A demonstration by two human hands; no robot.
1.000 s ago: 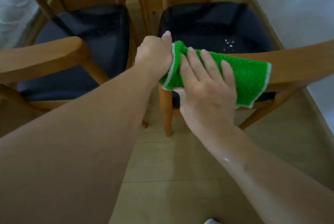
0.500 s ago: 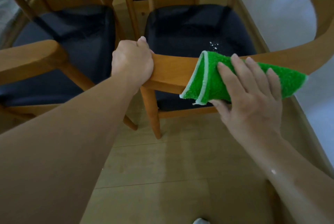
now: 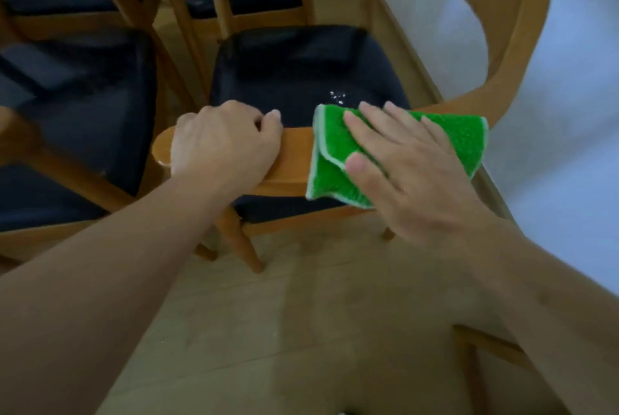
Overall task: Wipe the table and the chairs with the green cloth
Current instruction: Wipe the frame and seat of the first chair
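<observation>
chair-wiping is the step in hand, judging by where the green cloth [image 3: 398, 153] lies: it is draped over the curved wooden top rail [image 3: 294, 150] of the nearest chair, whose dark seat [image 3: 301, 79] shows beyond. the right hand [image 3: 408, 176] lies on top of the cloth with fingers straight and slightly spread, pressing it flat against the rail; the thumb rests on the near fold. the left hand [image 3: 224, 143] curls round the rail's free end just beside the cloth, apparently to steady the chair.

the cloth is folded, with a pale edge showing at its left side. its long axis runs left to right along the rail, and a flap hangs down the near face.

the next move likely calls for sliding the cloth along the rail, to the right round the curve or left toward the gripping hand, which would then have to shift. a few wet specks glint on the seat, so that surface probably still wants a pass. no bench is in view.
</observation>
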